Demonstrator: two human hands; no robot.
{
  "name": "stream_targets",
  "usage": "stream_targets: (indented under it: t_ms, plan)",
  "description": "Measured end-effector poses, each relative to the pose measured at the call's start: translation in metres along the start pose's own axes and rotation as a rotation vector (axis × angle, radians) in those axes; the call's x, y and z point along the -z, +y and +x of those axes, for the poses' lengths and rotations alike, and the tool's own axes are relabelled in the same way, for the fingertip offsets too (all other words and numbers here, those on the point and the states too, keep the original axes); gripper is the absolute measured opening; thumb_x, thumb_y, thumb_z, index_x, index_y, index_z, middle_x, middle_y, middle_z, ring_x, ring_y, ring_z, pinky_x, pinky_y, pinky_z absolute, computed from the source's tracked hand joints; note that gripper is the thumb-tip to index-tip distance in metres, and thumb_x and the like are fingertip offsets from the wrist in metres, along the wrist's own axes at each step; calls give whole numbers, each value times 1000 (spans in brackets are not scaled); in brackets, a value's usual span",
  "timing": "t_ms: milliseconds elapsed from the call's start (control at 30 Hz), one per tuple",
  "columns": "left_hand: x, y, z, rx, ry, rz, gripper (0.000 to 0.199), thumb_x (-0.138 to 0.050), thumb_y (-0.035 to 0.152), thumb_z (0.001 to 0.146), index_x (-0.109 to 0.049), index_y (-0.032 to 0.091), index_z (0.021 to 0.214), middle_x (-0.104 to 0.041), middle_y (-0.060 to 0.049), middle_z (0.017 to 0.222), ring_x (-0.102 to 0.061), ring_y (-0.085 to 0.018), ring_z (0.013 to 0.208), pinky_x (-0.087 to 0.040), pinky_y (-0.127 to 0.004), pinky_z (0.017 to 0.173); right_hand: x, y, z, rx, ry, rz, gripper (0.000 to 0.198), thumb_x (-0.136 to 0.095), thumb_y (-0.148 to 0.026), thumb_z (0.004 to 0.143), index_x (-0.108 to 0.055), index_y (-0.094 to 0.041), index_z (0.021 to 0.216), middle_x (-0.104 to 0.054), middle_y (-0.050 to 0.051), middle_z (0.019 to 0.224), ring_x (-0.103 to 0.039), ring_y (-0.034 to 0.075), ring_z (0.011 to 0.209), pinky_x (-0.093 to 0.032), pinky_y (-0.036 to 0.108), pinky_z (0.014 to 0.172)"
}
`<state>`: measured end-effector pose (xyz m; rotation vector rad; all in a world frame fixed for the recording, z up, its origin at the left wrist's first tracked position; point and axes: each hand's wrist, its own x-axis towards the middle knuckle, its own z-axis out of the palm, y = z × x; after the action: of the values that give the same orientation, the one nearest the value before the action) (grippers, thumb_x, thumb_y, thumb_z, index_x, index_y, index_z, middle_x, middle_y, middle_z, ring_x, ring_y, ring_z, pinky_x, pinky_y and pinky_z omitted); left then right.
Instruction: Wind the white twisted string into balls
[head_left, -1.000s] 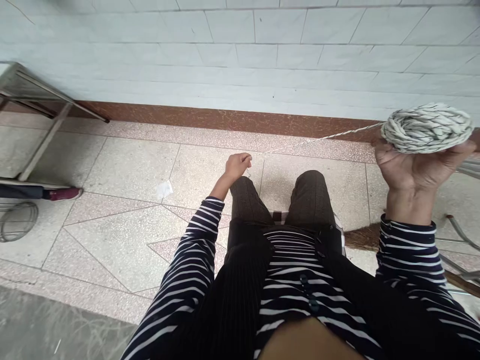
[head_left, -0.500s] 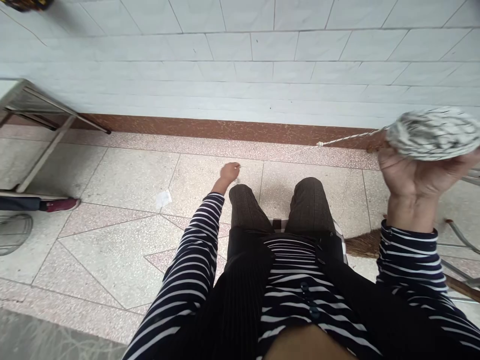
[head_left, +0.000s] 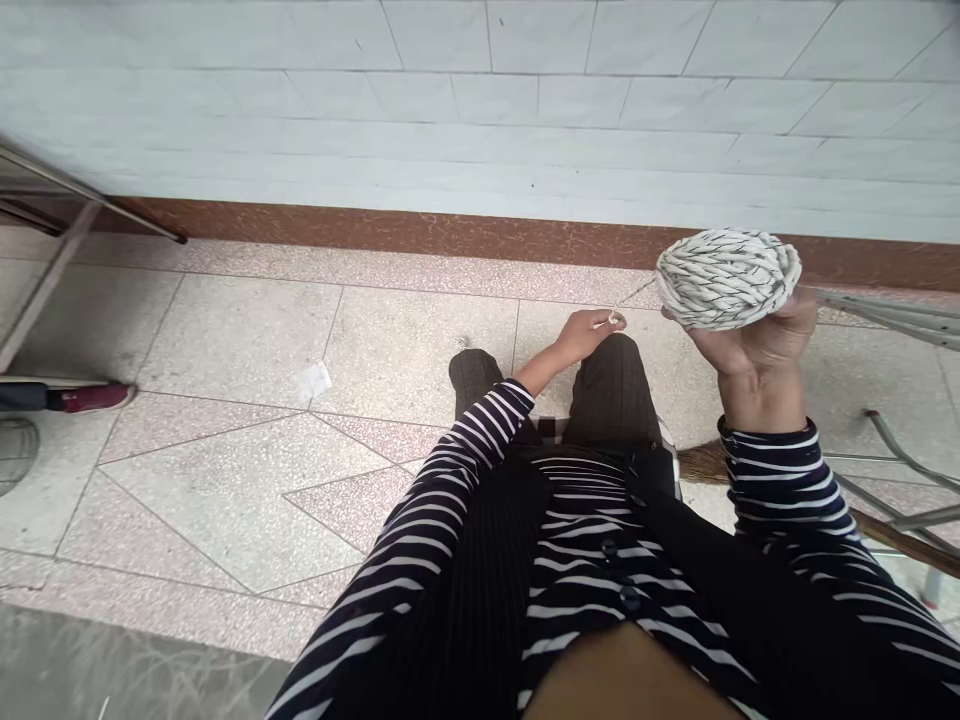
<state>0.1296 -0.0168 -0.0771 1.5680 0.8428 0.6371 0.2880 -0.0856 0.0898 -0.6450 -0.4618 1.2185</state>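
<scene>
My right hand [head_left: 757, 355] is raised, palm upward, with its fingers around the underside of a wound bundle of white cord [head_left: 727, 278] flecked with black. A thin strand runs from the bundle's left side down to my left hand [head_left: 585, 335]. There my thumb and fingers pinch the strand by its pale knotted end [head_left: 611, 318], just above my knee. The fingers behind the bundle are partly hidden.
A broom [head_left: 701, 462] lies by my right side, near a metal-legged chair [head_left: 900, 480]. White paper [head_left: 315, 381] lies on the tiled floor. At the left are a metal-framed table [head_left: 52, 260] and another person's red shoe [head_left: 97, 397]. A tiled wall [head_left: 450, 150] stands ahead.
My left hand has moved right and taken hold of the cord's knotted end, which was hanging loose. My right hand has brought the bundle leftward, toward the middle.
</scene>
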Motion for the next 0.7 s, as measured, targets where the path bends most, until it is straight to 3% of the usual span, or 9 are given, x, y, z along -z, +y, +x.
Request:
stream_targets:
  t_ms: [100,200,400,533,633,700]
  plan:
    - [11,-7,-11,24,63,-43,32,-61,35,108,-82,16,94,-86,-9,115,-78,-22,115,-52,-36,117,24,-10,9,39,-30,95,79,-91,-37,46,-70,-31,122,-78,12,121,-77,35,99,-68,41,58]
    - [29,-22,-24,66,95,-102,29,-59,34,109,-79,14,105,-85,-8,94,-80,-19,98,-55,-35,111,44,-18,18,42,-11,250,66,-90,-44,57,-68,-34,119,-77,9,116,-76,31,92,-66,37,55]
    - [59,-44,-43,98,9,-136,29,-58,38,110,-72,13,114,-81,-6,80,-79,-18,81,-58,-33,98,45,-18,20,81,-2,301,57,-91,-39,59,-64,-31,109,-75,3,101,-74,23,78,-60,27,48]
    - [77,-49,-52,118,-15,2,29,-51,34,110,-72,14,110,-83,-7,83,-81,-19,84,-58,-32,98,37,-19,10,-12,-39,262,60,-91,-34,59,-68,-34,114,-79,7,114,-79,30,97,-69,35,60]
    - [83,-50,-56,137,13,219,30,-50,30,108,-76,17,105,-86,-8,95,-81,-22,103,-57,-34,107,30,-14,1,-65,-54,213,63,-89,-31,58,-69,-36,118,-80,8,123,-79,33,106,-71,37,64]
    - [81,-48,-56,151,23,329,26,-56,26,104,-79,18,113,-87,-10,115,-79,-25,120,-54,-39,116,24,-5,-4,-53,-30,124,69,-86,-28,54,-70,-37,120,-80,7,126,-79,33,107,-70,37,64]
